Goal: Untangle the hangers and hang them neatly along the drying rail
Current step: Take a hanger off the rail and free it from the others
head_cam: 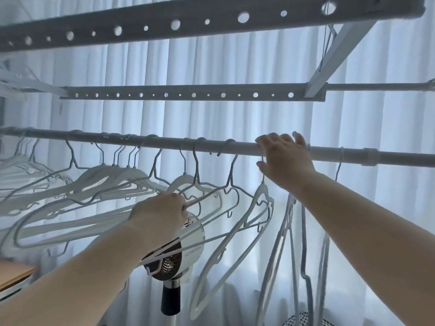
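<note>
A round grey drying rail (164, 142) runs across the view with several white and grey hangers (113, 182) hooked on it, crowded and overlapping at the left and middle. My left hand (160, 215) grips the shoulder wire of one grey hanger (207, 196) below the rail. My right hand (284, 158) is up at the rail, fingers over the bar and thumb under it, at the hook of a white hanger (254, 208) that hangs tilted beneath it. More hangers (294, 231) dangle steeply at the right.
Two perforated grey bars (188, 95) of the rack run above the rail. A white standing fan (186, 252) on a black-necked pole sits behind the hangers. White curtains fill the background. A wooden tabletop (14, 271) shows at the lower left.
</note>
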`<state>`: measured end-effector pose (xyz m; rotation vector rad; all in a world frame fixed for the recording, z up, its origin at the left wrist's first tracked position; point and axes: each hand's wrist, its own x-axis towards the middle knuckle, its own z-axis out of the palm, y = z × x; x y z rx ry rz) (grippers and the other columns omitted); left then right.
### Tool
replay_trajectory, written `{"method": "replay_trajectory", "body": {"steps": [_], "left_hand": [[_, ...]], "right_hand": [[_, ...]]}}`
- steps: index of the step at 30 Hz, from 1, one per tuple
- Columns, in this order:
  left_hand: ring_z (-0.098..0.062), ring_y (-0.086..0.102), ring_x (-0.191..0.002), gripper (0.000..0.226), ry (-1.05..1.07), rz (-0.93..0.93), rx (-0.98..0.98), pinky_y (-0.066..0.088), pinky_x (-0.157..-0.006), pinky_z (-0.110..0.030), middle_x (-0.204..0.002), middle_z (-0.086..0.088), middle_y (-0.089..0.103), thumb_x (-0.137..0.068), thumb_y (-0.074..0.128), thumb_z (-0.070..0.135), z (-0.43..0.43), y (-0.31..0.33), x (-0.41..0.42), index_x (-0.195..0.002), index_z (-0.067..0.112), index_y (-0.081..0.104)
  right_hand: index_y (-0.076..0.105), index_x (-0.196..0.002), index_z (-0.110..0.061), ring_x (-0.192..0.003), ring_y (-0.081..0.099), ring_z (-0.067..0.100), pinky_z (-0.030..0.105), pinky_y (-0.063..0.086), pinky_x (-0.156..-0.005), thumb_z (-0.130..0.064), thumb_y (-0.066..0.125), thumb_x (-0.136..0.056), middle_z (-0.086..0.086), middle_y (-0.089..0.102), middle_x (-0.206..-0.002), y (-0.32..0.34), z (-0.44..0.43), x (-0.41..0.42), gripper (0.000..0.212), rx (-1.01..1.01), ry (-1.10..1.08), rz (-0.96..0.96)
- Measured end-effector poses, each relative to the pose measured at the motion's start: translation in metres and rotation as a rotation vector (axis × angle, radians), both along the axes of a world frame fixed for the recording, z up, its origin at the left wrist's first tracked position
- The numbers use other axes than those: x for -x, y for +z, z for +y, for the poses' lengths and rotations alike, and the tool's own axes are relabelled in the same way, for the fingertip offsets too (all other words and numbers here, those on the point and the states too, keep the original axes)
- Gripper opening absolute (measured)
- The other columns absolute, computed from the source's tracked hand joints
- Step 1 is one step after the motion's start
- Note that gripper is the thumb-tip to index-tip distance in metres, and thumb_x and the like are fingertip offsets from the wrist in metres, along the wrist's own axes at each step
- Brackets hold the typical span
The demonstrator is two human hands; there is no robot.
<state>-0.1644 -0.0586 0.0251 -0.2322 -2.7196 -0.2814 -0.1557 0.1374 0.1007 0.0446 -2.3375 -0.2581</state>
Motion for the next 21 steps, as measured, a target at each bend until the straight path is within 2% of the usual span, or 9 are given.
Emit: {"method": "replay_trajectory", "body": {"steps": [3, 6, 9, 12, 16, 19, 21], "left_hand": [[-0.025, 0.063, -0.084, 0.027, -0.03, -0.024, -0.055, 0.053, -0.085, -0.036, -0.101, -0.007, 0.067, -0.096, 0.036, 0.026, 0.0, -0.002, 0.004, -0.105, 0.016, 0.06], [-0.023, 0.055, -0.072, 0.027, -0.062, 0.002, -0.1, 0.051, -0.079, -0.035, -0.097, -0.009, 0.069, -0.095, 0.037, 0.024, 0.004, 0.0, 0.008, -0.103, 0.013, 0.061], [-0.028, 0.061, -0.078, 0.027, -0.082, 0.047, -0.116, 0.048, -0.074, -0.033, -0.096, -0.011, 0.068, -0.095, 0.038, 0.022, 0.012, 0.004, 0.012, -0.101, 0.01, 0.061], [-0.026, 0.058, -0.079, 0.027, -0.106, 0.091, -0.155, 0.044, -0.072, -0.032, -0.098, -0.011, 0.064, -0.095, 0.038, 0.021, 0.022, 0.01, 0.018, -0.102, 0.008, 0.061], [-0.028, 0.061, -0.096, 0.029, -0.083, 0.104, -0.124, 0.05, -0.083, -0.039, -0.101, -0.011, 0.066, -0.095, 0.036, 0.023, 0.033, 0.018, 0.024, -0.107, 0.01, 0.06], [-0.026, 0.058, -0.105, 0.028, -0.041, 0.094, -0.055, 0.048, -0.087, -0.035, -0.104, -0.007, 0.067, -0.095, 0.036, 0.021, 0.039, 0.018, 0.028, -0.108, 0.012, 0.059], [-0.027, 0.056, -0.107, 0.027, -0.028, 0.088, -0.018, 0.05, -0.088, -0.039, -0.105, -0.008, 0.065, -0.094, 0.038, 0.018, 0.041, 0.015, 0.028, -0.108, 0.011, 0.06]], "right_hand": [[0.041, -0.132, -0.015, -0.124, 0.043, 0.026, 0.038, 0.018, -0.113, -0.021, 0.047, -0.092, 0.005, 0.049, -0.132, -0.001, 0.005, -0.001, 0.041, 0.037, -0.009, 0.041], [0.043, -0.13, -0.014, -0.122, 0.044, 0.027, 0.034, 0.021, -0.111, -0.015, 0.046, -0.092, 0.006, 0.05, -0.13, -0.003, 0.013, -0.004, 0.038, 0.029, -0.001, 0.041], [0.048, -0.126, -0.012, -0.118, 0.047, 0.028, 0.03, 0.026, -0.105, -0.01, 0.047, -0.09, 0.008, 0.053, -0.126, 0.0, 0.019, -0.011, 0.036, 0.054, 0.01, 0.064], [0.051, -0.124, -0.012, -0.116, 0.048, 0.028, 0.028, 0.027, -0.101, -0.005, 0.047, -0.089, 0.009, 0.054, -0.125, 0.003, 0.023, -0.016, 0.036, 0.089, 0.023, 0.05], [0.05, -0.126, -0.012, -0.118, 0.046, 0.027, 0.027, 0.028, -0.101, 0.0, 0.044, -0.088, 0.007, 0.052, -0.128, 0.001, 0.028, -0.019, 0.04, 0.087, 0.037, 0.027], [0.047, -0.129, -0.011, -0.124, 0.042, 0.026, 0.029, 0.028, -0.103, -0.002, 0.044, -0.09, 0.005, 0.048, -0.134, -0.003, 0.029, -0.023, 0.04, 0.102, 0.061, 0.012], [0.044, -0.132, -0.011, -0.13, 0.036, 0.025, 0.028, 0.024, -0.107, -0.006, 0.045, -0.091, 0.004, 0.043, -0.14, -0.007, 0.028, -0.026, 0.041, 0.088, 0.075, 0.012]]}}
